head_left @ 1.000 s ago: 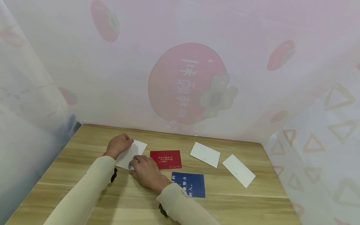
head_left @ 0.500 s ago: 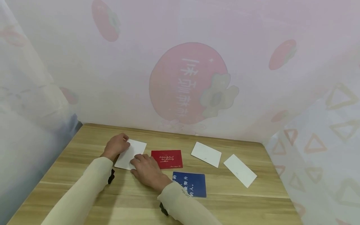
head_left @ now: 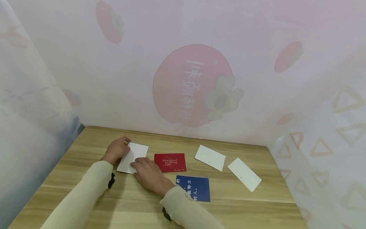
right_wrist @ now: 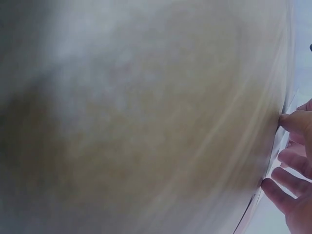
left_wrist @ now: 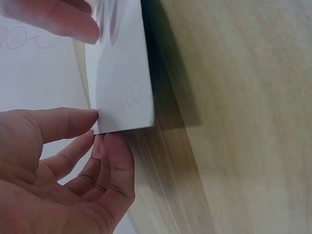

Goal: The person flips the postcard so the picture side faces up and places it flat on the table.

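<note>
A white card (head_left: 135,151) lies at the left of the table under both hands. My left hand (head_left: 116,149) pinches its left edge; in the left wrist view the thumb (left_wrist: 73,124) and the bent fingers meet at that edge of the card (left_wrist: 122,78), which casts a shadow on the wood. My right hand (head_left: 150,175) grips the card near its front right corner, fingers over the top and thumb by the front edge. Right of the hands sit a red card (head_left: 171,161) with white writing and a blue card (head_left: 200,187), partly hidden by the right sleeve.
Two more white cards, a tilted one (head_left: 210,157) and a steeper one (head_left: 244,174), lie on the right half of the wooden table (head_left: 237,210). A pale cloth wall (head_left: 125,95) with printed fruit closes off the back and sides.
My left hand has shifted slightly left along the white card, uncovering more of its top. My right hand stays nearly in place. The other cards have not moved.
</note>
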### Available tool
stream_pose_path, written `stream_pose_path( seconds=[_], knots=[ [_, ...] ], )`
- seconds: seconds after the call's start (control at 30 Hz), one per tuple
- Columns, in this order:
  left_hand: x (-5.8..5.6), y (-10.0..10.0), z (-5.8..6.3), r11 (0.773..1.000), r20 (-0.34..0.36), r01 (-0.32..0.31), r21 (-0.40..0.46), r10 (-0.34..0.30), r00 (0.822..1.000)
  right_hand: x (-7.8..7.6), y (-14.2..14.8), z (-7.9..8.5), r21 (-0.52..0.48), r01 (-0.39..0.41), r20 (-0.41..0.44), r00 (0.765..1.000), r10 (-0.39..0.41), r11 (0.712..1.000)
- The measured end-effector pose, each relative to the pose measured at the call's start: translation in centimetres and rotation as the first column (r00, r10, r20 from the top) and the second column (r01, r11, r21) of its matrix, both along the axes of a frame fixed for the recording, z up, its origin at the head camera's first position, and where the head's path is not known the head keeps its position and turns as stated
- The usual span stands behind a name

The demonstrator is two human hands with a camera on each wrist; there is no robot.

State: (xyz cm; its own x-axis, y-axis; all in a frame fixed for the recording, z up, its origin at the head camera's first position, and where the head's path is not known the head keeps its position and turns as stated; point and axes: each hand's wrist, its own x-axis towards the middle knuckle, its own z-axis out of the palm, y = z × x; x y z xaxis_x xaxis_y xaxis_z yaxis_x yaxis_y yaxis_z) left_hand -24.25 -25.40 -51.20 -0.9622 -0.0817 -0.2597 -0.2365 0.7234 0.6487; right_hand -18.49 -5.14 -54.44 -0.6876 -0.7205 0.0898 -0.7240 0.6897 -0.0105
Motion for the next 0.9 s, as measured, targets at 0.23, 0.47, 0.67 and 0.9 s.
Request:
stream_pose_path(
  seconds=[0.23, 0.47, 0.67, 0.9],
  knots=[
    [0.6, -0.5, 0.9, 1.000, -0.018, 0.013, 0.013, -0.012, 1.000, 0.1, -0.2, 0.1, -0.019, -0.042, 0.001, 0.999, 0.042, 0.999],
    [0.6, -1.7, 0.7, 0.999, 0.001, 0.038, 0.011, -0.038, 0.999, 0.2, -0.4, 0.3, -0.019, -0.072, 0.037, 0.997, 0.073, 0.997],
    [0.4, -2.2, 0.4, 0.998, 0.017, 0.044, 0.049, -0.044, 0.999, 0.3, -0.6, 0.4, -0.029, -0.104, 0.030, 0.994, 0.105, 0.994],
    [0.5, -2.3, 0.6, 0.998, 0.034, 0.030, 0.060, -0.032, 0.999, 0.3, -0.4, 0.5, -0.035, -0.139, 0.055, 0.989, 0.141, 0.990]
  ],
)
